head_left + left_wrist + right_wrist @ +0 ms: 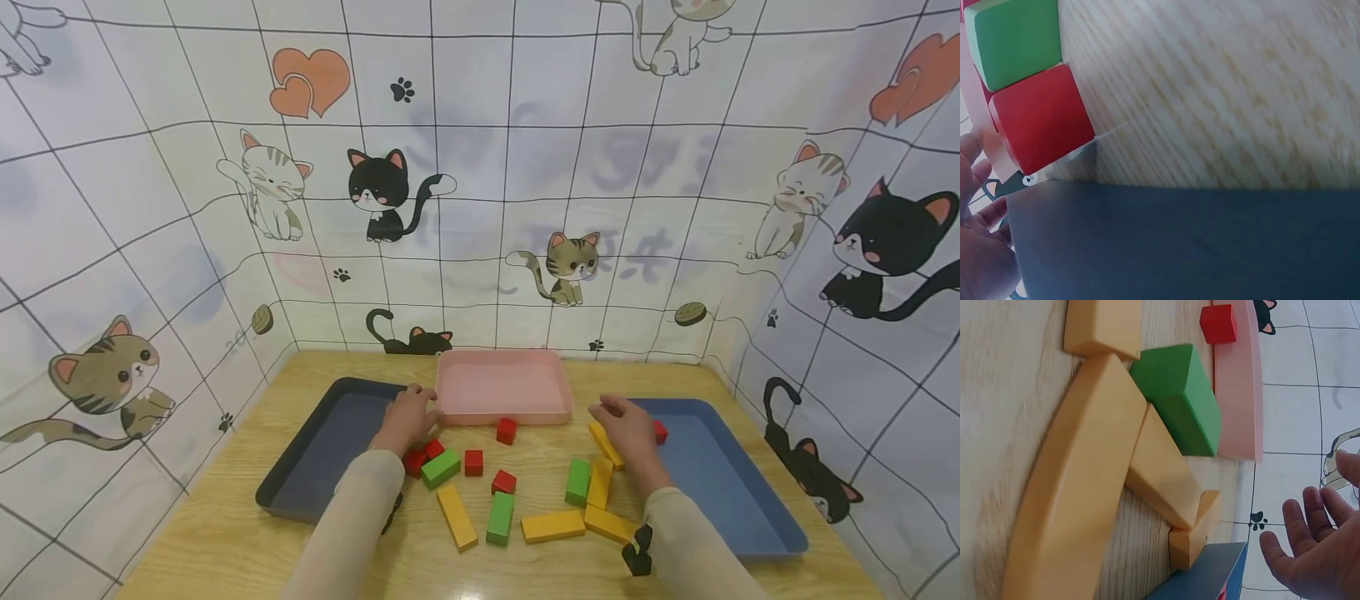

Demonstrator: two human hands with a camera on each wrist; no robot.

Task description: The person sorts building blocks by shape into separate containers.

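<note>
My left hand [408, 419] hovers between the dark grey tray [300, 450] and the pink tray [504, 419], its fingers loosely bent with nothing visible in them. Just below it lie red blocks [414, 462] and a green block [440, 468], which show large in the left wrist view. Over at the blue tray's [738, 492] left edge is my right hand [630, 433], above a yellow block [606, 444]. Its fingers [1297, 526] are spread and hold nothing in the right wrist view. A red block [660, 432] shows beside that hand, within the blue tray.
Between the side trays, more blocks lie scattered on the wooden table [420, 575]: a red cube [506, 431], a green block [500, 518], another green block [577, 482] and several yellow blocks [553, 526]. Cat-patterned cloth [472, 167] stands around the table's back and sides.
</note>
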